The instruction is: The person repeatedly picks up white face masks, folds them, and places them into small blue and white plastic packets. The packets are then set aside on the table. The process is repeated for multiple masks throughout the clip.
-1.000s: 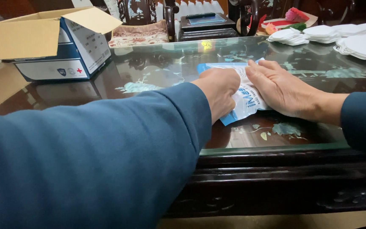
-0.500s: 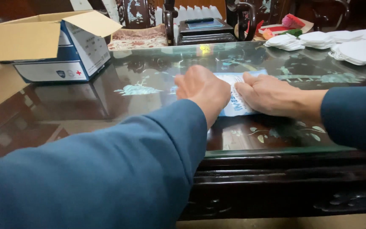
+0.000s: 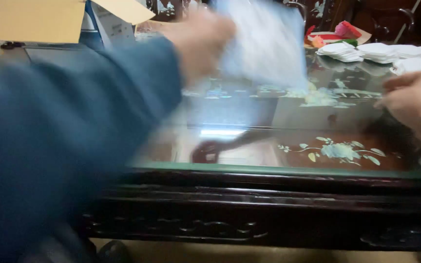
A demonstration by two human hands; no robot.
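Note:
My left hand [image 3: 201, 41], blurred by motion, is raised above the glass-topped table [image 3: 288, 170] and grips a pale blue and white flat packet [image 3: 265, 41] that hangs in the air. My right hand [image 3: 415, 104] rests low over the glass at the right edge of view, fingers loosely curled, with nothing in it. A blue sleeve covers my left arm and fills the left of the view.
An open cardboard box [image 3: 40, 19] stands at the back left. Stacks of white folded pieces [image 3: 381, 51] lie at the back right beside red and orange items [image 3: 344, 30]. The table's dark carved wooden front [image 3: 269, 214] runs along the near side.
My left hand has lifted the packet off the glass and swung it up and back. My right hand has let go of it and drawn off to the right.

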